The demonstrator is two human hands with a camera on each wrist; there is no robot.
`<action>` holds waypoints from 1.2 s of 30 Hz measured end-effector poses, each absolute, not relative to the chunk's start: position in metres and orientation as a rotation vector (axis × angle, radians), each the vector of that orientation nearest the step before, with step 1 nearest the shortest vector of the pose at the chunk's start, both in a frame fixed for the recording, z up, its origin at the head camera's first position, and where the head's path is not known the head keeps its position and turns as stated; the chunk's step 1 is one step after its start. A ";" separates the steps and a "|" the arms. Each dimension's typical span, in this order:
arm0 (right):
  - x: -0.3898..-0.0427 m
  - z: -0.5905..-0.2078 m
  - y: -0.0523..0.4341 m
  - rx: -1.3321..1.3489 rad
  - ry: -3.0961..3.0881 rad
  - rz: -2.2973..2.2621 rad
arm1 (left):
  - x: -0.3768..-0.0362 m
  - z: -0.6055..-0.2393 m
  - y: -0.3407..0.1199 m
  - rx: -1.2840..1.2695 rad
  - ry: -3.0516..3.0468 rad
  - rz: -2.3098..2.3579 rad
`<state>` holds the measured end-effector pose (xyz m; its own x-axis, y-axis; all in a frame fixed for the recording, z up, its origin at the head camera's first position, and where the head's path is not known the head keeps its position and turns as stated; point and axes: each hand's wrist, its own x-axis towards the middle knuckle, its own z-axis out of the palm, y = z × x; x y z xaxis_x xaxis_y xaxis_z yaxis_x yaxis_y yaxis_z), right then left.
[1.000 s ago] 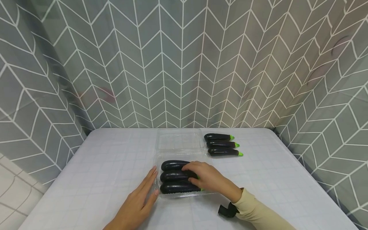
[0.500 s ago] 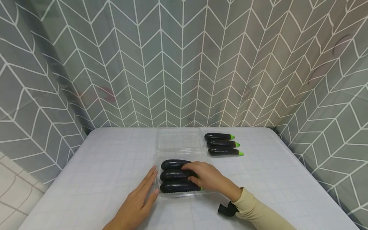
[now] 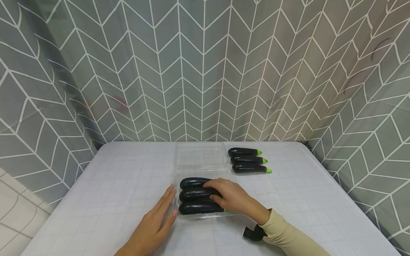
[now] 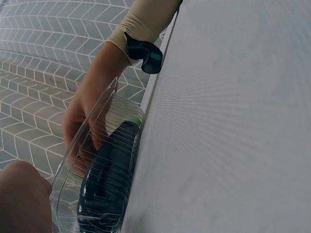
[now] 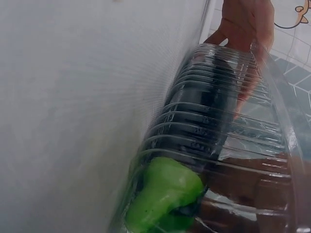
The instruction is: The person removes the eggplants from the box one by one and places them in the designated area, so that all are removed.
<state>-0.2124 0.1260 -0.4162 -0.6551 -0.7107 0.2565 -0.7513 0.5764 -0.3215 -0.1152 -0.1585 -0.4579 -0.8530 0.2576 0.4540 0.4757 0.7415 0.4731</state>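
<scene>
A clear plastic clamshell container (image 3: 205, 216) holds three dark eggplants side by side. My right hand (image 3: 234, 196) reaches in from the right, fingers behind and thumb in front of the middle eggplant (image 3: 196, 194), gripping its stem end. The back eggplant (image 3: 192, 182) lies against those fingers, and the front eggplant (image 3: 200, 207) lies along the near wall. Fingers extended, my left hand (image 3: 152, 224) rests at the container's left side. Through the ribbed wall in the right wrist view, the front eggplant (image 5: 192, 126) shows its green cap; the left hand (image 5: 245, 24) is beyond.
The container's lid (image 3: 201, 155) lies folded back, away from me. Several dark eggplants with green stems, among them a nearest one (image 3: 250, 168), lie in a row right of the lid. A black strap-like piece (image 3: 254, 233) is at the right cuff. Patterned curtains (image 3: 205, 71) enclose the table.
The middle eggplant has shifted up slightly from the front one, opening a small gap between them. Both hands have stayed almost where they were.
</scene>
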 end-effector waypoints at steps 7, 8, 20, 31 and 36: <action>-0.213 -0.417 0.128 1.273 -2.672 0.682 | -0.116 -0.457 -0.159 -0.559 -2.603 -0.857; -0.213 -0.417 0.128 1.274 -2.669 0.691 | -0.116 -0.457 -0.159 -0.558 -2.604 -0.858; -0.213 -0.416 0.129 1.273 -2.630 0.755 | -0.115 -0.457 -0.158 -0.551 -2.590 -0.866; -0.212 -0.411 0.133 1.271 -2.551 0.762 | -0.115 -0.458 -0.159 -0.570 -2.574 -0.858; -0.213 -0.408 0.135 1.268 -2.521 0.779 | -0.114 -0.456 -0.159 -0.581 -2.572 -0.867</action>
<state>-0.2126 0.1355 -0.4079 -0.6063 -0.6810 0.4106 -0.7939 0.4889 -0.3614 -0.1145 -0.1588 -0.4564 -0.8490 0.2633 0.4581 0.4869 0.7265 0.4849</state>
